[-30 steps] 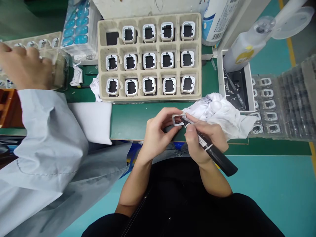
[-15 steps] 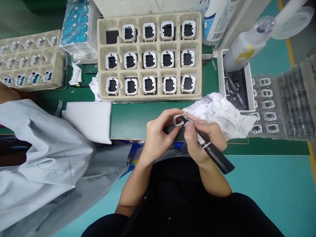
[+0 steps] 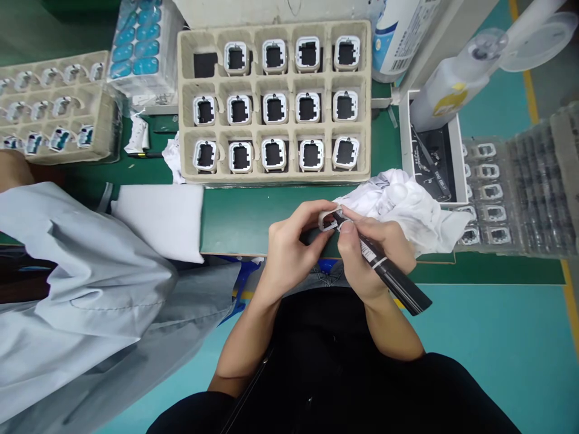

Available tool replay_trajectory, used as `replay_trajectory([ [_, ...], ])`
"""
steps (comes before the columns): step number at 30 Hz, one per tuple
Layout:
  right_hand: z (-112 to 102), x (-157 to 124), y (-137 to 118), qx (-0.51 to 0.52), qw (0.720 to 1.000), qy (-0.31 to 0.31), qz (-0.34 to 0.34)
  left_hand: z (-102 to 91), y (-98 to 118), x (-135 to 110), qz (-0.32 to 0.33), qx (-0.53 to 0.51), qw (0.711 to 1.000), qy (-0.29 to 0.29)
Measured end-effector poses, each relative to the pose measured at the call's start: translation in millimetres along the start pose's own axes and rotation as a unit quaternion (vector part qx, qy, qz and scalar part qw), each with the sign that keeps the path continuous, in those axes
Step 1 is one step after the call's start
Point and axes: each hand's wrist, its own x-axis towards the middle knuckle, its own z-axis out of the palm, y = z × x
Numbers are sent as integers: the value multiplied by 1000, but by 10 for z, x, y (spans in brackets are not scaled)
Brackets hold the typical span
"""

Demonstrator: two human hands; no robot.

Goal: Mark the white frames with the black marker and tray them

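Note:
My left hand (image 3: 292,244) pinches a small white square frame part (image 3: 326,220) above the green table's near edge. My right hand (image 3: 368,256) grips a black marker pen (image 3: 389,277), and its tip touches the frame. Both hands meet just left of a crumpled white cloth (image 3: 407,208). Beyond them stands a pulp tray (image 3: 190,108) with several identical white frames in its cells; its top left cell has no frame.
A co-worker's pale blue sleeve (image 3: 85,289) fills the left side. A second pulp tray (image 3: 106,120) sits at far left, a white pad (image 3: 158,220) near the edge, a small open box (image 3: 407,147) and clear blister trays (image 3: 520,193) at right, and bottles behind.
The co-worker's hand has withdrawn from the left tray and the sleeve has dropped lower. My hands and the pen have barely shifted on the frame.

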Motion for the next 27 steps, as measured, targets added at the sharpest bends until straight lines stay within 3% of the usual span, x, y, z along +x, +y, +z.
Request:
replay_trajectory([
  [11, -41, 41, 2, -5, 999, -32, 22, 3, -11, 17, -38, -41, 998, -2],
  [19, -67, -125, 95, 28, 998, -24, 47, -37, -3, 72, -70, -86, 994, -16],
  [27, -8, -30, 78, 75, 996, 14, -36, -112, -22, 98, -80, -156, 984, -38],
])
